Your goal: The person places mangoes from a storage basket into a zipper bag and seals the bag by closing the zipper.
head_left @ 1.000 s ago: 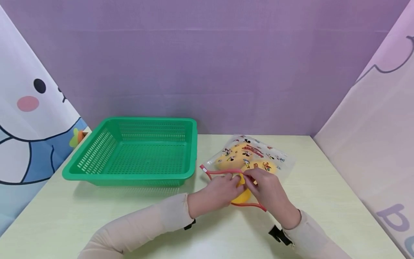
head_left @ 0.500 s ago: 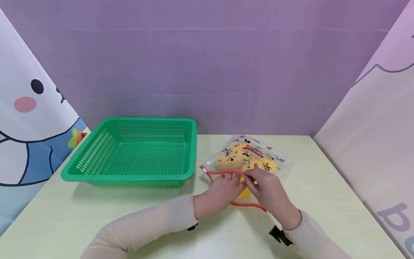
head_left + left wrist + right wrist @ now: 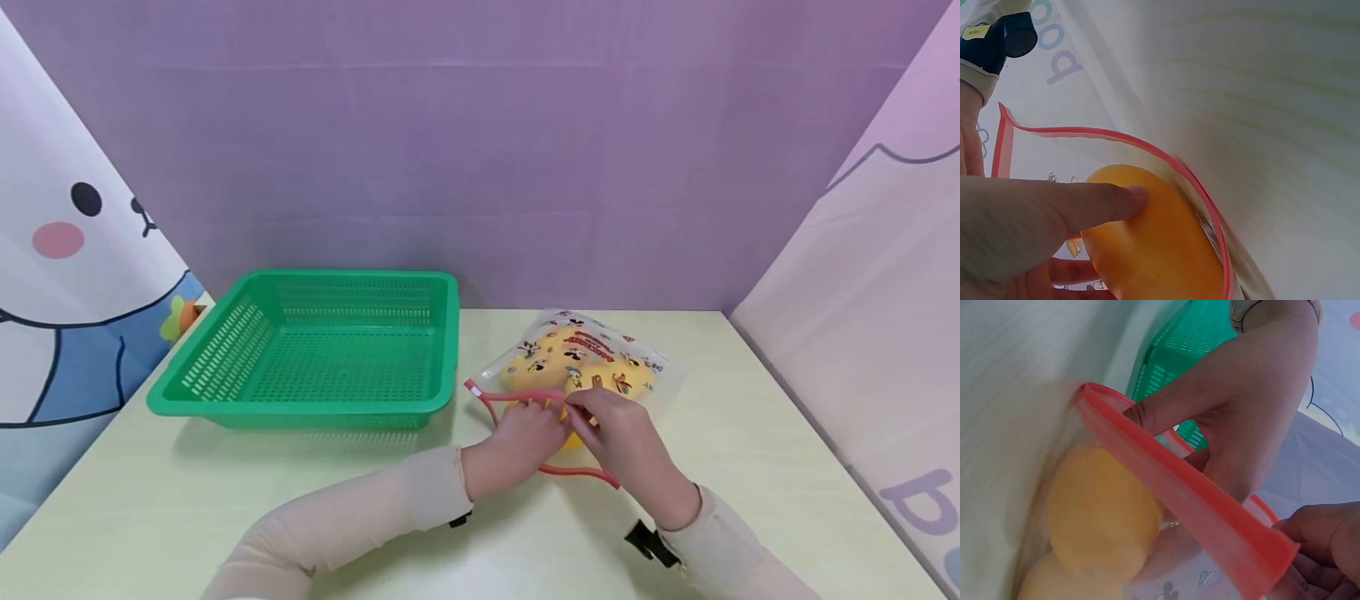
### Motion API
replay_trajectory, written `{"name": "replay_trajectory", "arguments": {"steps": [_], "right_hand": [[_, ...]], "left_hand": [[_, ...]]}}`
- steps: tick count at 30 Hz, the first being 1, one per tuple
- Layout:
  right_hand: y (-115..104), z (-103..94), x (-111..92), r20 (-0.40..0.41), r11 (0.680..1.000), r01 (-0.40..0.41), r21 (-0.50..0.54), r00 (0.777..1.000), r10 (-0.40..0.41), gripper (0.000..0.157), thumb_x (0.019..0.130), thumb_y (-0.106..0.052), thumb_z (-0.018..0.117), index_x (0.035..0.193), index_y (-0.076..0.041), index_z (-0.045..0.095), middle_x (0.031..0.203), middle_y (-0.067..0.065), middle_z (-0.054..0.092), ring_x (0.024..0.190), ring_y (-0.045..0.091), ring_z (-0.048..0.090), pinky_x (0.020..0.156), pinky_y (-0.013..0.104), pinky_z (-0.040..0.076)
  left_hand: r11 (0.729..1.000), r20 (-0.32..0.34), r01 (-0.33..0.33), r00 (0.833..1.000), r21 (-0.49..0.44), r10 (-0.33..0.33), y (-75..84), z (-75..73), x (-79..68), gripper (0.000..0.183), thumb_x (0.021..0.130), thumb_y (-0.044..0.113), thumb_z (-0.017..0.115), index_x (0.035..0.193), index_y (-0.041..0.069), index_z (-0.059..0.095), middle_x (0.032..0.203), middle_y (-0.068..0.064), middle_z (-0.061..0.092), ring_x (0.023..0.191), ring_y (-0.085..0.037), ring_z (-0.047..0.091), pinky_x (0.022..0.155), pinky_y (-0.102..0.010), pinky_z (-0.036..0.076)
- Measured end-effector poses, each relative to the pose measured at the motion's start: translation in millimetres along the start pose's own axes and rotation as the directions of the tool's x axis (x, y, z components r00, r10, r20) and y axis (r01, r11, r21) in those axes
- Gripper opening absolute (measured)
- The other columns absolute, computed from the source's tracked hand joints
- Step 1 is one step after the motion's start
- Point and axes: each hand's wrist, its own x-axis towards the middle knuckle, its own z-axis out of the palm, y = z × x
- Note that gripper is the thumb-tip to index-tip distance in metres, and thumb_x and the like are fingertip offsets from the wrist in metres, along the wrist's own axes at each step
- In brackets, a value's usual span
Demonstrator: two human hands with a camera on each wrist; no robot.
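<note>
A clear zip bag (image 3: 660,379) with cartoon prints and a red zip edge (image 3: 573,472) lies on the table, its mouth spread open toward me. Several yellow mangoes (image 3: 543,367) show through the plastic. My left hand (image 3: 517,446) reaches into the mouth and grips a mango (image 3: 1154,250), thumb on top and fingers beneath, as the left wrist view shows. With thumb and fingers my right hand (image 3: 626,433) pinches the upper red edge near its middle. In the right wrist view the held mango (image 3: 1104,512) sits against another mango (image 3: 1063,584) inside the bag.
A green plastic basket (image 3: 300,409) with slotted walls stands left of the bag, nothing in it. Behind the pale table (image 3: 360,517) hangs a purple cloth (image 3: 480,167); printed cartoon cloths (image 3: 885,333) flank both sides.
My left hand has moved rightward and deeper into the bag with the mango, which is now less visible at the mouth. My right hand stays on the red edge.
</note>
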Motion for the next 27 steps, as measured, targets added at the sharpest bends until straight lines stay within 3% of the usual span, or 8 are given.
{"name": "replay_trajectory", "arguments": {"steps": [8,15,22,27], "right_hand": [[-0.3,0.0,-0.2,-0.001,1.0,-0.006,0.009,1.0,0.006,0.016,0.07,0.002,0.079,0.082,-0.002,0.069,0.073,0.003,0.064,0.057,0.006,0.051,0.05,0.015,0.046],[0.4,1.0,1.7,-0.012,1.0,0.007,0.009,1.0,-0.007,0.015,0.07,0.0,0.08,0.081,-0.003,0.069,0.073,0.002,0.063,0.058,0.006,0.051,0.05,0.016,0.047],[1.8,1.0,4.2,-0.018,1.0,0.014,0.005,1.0,-0.014,0.015,0.071,0.0,0.079,0.082,-0.002,0.07,0.073,0.003,0.064,0.058,0.006,0.051,0.05,0.016,0.047],[1.3,1.1,1.1,-0.032,1.0,0.016,0.012,0.999,-0.016,0.016,0.07,0.004,0.079,0.083,-0.001,0.07,0.074,0.004,0.065,0.057,0.005,0.052,0.049,0.014,0.046]], "left_hand": [[0.999,0.065,0.013,0.998,-0.043,-0.01,1.9,-0.9,4.9,0.043,0.09,0.031,0.064,0.131,0.028,0.053,0.089,0.007,0.057,0.067,-0.01,0.045,0.05,-0.018,0.04],[0.998,0.066,0.029,0.997,-0.055,-0.026,0.0,-0.3,9.7,0.037,0.092,0.029,0.061,0.128,0.025,0.055,0.082,0.007,0.057,0.064,-0.008,0.049,0.048,-0.017,0.042],[0.997,0.044,0.077,0.996,-0.018,-0.076,-0.8,3.1,17.4,0.043,0.091,0.035,0.061,0.132,0.024,0.05,0.113,0.007,0.059,0.076,-0.004,0.059,0.053,-0.013,0.048],[0.996,0.106,0.082,0.991,-0.023,-0.079,2.8,1.2,17.3,0.046,0.093,0.034,0.059,0.137,0.027,0.047,0.126,0.008,0.052,0.084,-0.006,0.059,0.061,-0.016,0.052]]}}
